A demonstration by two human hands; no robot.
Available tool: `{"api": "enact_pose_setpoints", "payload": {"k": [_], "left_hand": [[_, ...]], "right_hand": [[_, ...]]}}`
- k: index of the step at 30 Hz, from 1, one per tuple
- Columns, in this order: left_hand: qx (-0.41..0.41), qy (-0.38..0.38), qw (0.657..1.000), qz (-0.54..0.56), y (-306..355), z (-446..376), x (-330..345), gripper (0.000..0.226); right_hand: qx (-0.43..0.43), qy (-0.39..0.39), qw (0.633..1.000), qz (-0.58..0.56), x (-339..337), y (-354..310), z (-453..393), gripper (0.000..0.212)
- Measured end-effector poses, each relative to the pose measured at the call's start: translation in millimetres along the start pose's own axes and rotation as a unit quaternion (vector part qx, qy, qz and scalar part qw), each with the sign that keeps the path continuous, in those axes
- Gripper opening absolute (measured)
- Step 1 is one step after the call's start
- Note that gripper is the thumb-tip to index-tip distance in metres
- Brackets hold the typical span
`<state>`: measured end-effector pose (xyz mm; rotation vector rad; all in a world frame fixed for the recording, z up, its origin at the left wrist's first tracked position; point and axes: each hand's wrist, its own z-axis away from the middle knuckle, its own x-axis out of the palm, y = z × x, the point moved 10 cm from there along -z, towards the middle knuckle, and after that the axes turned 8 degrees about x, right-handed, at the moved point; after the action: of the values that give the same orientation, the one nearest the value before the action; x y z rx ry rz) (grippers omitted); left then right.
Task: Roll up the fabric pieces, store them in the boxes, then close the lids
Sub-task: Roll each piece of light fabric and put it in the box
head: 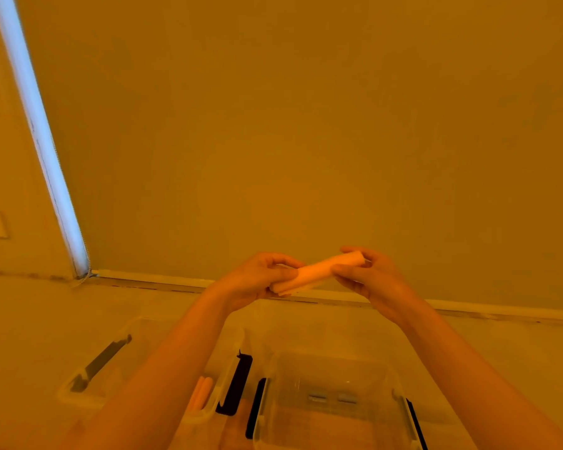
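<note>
- Nearest the viewer, a clear plastic box [332,401] stands open with dark latches [255,407] at its sides; nothing can be made out inside it, so it is probably where the roll in hand will go.
- Just to its left stands a second clear box [88,391], also open. One rolled fabric piece [202,393] already lies against its right wall, partly hidden by the left forearm; storing is therefore under way, and neither lid is yet closed.
- Above and beyond the boxes, both hands hold a pale fabric roll [319,271] in the air, well clear of the rims. It lies nearly level, its right end slightly higher.
- The left hand [257,280] curls round the roll's lower left end, fingers on top and thumb beneath.
- The right hand [371,274] pinches the upper right end between curled fingers and thumb. Gripping both ends likely keeps the layers from unwinding.
- Farthest back, a plain wall [306,125] meets the surface, with a bright strip [36,125] slanting at the left.
</note>
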<state>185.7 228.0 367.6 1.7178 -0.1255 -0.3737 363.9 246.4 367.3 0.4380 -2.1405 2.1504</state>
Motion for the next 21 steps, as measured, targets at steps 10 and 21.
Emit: {"api": "enact_pose_setpoints", "payload": {"k": [10,21], "left_hand": [[-0.025,0.046,0.998,-0.017,-38.3,21.3,-49.1,0.041],[-0.122,0.176,0.977,-0.006,-142.2,73.2,-189.9,0.024]], "right_hand": [[0.057,-0.038,0.991,-0.114,77.4,57.2,-33.4,0.036],[0.188,-0.026,0.978,-0.087,217.9,185.6,-84.0,0.034]]}}
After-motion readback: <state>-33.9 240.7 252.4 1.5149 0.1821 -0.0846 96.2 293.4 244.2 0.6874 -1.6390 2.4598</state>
